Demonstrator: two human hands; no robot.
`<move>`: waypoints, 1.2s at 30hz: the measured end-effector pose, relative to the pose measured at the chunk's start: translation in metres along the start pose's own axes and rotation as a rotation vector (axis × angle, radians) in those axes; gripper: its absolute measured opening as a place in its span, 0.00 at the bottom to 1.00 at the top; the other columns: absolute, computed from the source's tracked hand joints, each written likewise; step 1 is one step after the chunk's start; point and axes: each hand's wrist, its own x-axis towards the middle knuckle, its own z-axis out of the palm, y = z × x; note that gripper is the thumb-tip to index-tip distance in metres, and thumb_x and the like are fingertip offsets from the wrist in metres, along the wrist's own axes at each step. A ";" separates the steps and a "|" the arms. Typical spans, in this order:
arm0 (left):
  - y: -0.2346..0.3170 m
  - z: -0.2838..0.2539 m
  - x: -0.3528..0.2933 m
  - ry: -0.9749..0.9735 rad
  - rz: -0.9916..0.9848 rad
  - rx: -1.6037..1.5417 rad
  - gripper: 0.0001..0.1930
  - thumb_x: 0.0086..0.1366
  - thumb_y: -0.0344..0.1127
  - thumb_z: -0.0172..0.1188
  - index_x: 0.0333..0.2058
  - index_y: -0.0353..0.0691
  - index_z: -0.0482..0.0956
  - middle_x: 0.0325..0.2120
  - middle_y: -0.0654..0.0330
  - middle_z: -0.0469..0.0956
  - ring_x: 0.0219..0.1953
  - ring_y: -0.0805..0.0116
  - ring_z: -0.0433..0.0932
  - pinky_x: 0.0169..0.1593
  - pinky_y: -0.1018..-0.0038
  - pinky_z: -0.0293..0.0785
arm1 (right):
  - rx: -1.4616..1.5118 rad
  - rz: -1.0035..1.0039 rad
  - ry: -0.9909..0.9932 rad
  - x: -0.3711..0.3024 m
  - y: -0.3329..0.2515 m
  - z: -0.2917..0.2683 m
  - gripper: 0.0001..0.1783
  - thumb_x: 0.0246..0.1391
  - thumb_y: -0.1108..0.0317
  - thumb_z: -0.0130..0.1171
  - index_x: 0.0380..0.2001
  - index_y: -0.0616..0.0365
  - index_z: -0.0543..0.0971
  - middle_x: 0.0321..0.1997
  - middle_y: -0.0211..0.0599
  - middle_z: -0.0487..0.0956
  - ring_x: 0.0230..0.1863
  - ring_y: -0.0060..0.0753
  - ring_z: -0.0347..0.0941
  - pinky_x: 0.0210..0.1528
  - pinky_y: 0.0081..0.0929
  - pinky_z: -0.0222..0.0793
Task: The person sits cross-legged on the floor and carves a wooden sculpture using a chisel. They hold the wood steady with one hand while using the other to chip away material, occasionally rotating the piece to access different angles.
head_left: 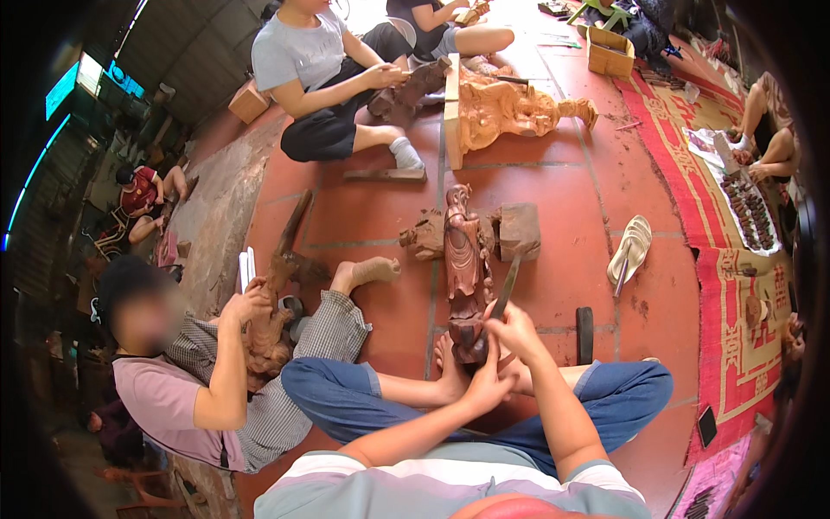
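A reddish-brown carved wooden statue (461,246) of a robed figure lies in front of me, its base toward my lap and its head away. Its upper part rests by rough wooden blocks (519,232). My right hand (514,333) is closed around a long, flat, dark tool that looks like a file (508,290), slanting up and away along the statue's right side. At the statue's dark base (469,340), my left hand (489,381) is closed, with its thumb up along the wood. Its lower fingers are partly hidden.
Left of me, a person (199,372) holds pale strips over another carving. Farther off, a seated person (320,78) works near a large, light wooden statue (510,108) lying down. A sandal (631,251), a dark block (584,336) and a phone (707,426) lie to the right.
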 end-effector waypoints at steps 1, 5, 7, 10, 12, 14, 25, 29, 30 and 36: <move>-0.002 -0.007 0.017 -0.030 -0.010 0.016 0.53 0.64 0.29 0.54 0.67 0.57 0.16 0.63 0.52 0.64 0.36 0.70 0.79 0.31 0.78 0.80 | -0.078 0.040 0.064 0.006 0.000 -0.004 0.07 0.48 0.74 0.58 0.33 0.57 0.76 0.30 0.26 0.78 0.32 0.19 0.72 0.38 0.23 0.71; -0.008 0.001 0.004 0.028 0.096 0.030 0.53 0.65 0.30 0.56 0.67 0.56 0.17 0.62 0.52 0.66 0.37 0.73 0.78 0.32 0.79 0.79 | 0.034 0.064 -0.111 0.009 0.004 -0.004 0.11 0.48 0.65 0.61 0.38 0.51 0.79 0.30 0.36 0.82 0.35 0.31 0.79 0.42 0.29 0.72; -0.017 0.010 -0.009 0.125 0.211 -0.018 0.52 0.65 0.30 0.56 0.68 0.55 0.19 0.62 0.52 0.65 0.38 0.72 0.79 0.32 0.77 0.79 | -0.227 0.061 -0.094 0.001 -0.010 0.000 0.11 0.47 0.65 0.62 0.37 0.50 0.79 0.29 0.35 0.82 0.34 0.32 0.79 0.41 0.30 0.72; -0.010 -0.006 0.018 -0.004 0.044 -0.014 0.51 0.65 0.30 0.57 0.69 0.54 0.22 0.62 0.52 0.66 0.37 0.72 0.79 0.32 0.78 0.79 | -0.206 0.075 0.023 0.011 -0.005 -0.005 0.06 0.48 0.74 0.60 0.32 0.57 0.78 0.29 0.30 0.79 0.32 0.22 0.75 0.38 0.24 0.71; -0.004 -0.007 0.023 -0.015 -0.009 0.070 0.51 0.64 0.29 0.56 0.69 0.55 0.21 0.62 0.49 0.66 0.35 0.73 0.78 0.31 0.78 0.78 | -0.163 0.082 -0.019 0.017 -0.008 -0.008 0.06 0.48 0.74 0.60 0.32 0.57 0.78 0.29 0.30 0.80 0.33 0.21 0.75 0.39 0.24 0.71; -0.002 -0.001 0.001 0.011 0.082 0.006 0.53 0.64 0.28 0.55 0.67 0.57 0.16 0.62 0.48 0.65 0.34 0.72 0.78 0.30 0.79 0.77 | -0.091 0.041 -0.096 0.008 -0.007 -0.004 0.06 0.47 0.74 0.59 0.31 0.57 0.78 0.29 0.30 0.79 0.34 0.21 0.75 0.39 0.24 0.71; 0.000 0.006 -0.015 0.052 0.048 -0.045 0.51 0.67 0.31 0.52 0.66 0.57 0.15 0.61 0.53 0.68 0.43 0.74 0.77 0.34 0.79 0.79 | -0.245 0.085 -0.104 -0.002 -0.017 -0.007 0.07 0.47 0.73 0.61 0.32 0.58 0.78 0.29 0.30 0.80 0.34 0.23 0.75 0.40 0.28 0.72; 0.009 -0.014 0.027 -0.079 -0.041 -0.176 0.53 0.67 0.27 0.51 0.64 0.59 0.09 0.67 0.53 0.57 0.45 0.72 0.76 0.33 0.79 0.78 | -0.113 0.233 0.008 0.019 -0.009 -0.013 0.06 0.47 0.73 0.62 0.31 0.58 0.78 0.30 0.29 0.80 0.36 0.21 0.76 0.42 0.25 0.73; 0.005 -0.012 0.023 -0.057 0.009 -0.142 0.54 0.66 0.27 0.51 0.63 0.59 0.09 0.67 0.53 0.57 0.45 0.72 0.76 0.33 0.79 0.78 | -0.101 0.183 -0.019 0.018 -0.005 -0.011 0.06 0.47 0.73 0.62 0.31 0.58 0.78 0.30 0.29 0.80 0.36 0.21 0.76 0.41 0.24 0.72; -0.018 -0.005 0.012 -0.015 0.097 -0.075 0.52 0.67 0.27 0.50 0.65 0.63 0.12 0.62 0.54 0.66 0.42 0.74 0.77 0.32 0.82 0.76 | -0.205 0.057 -0.001 0.012 0.017 -0.007 0.12 0.45 0.65 0.65 0.36 0.50 0.80 0.33 0.37 0.83 0.36 0.35 0.80 0.42 0.31 0.72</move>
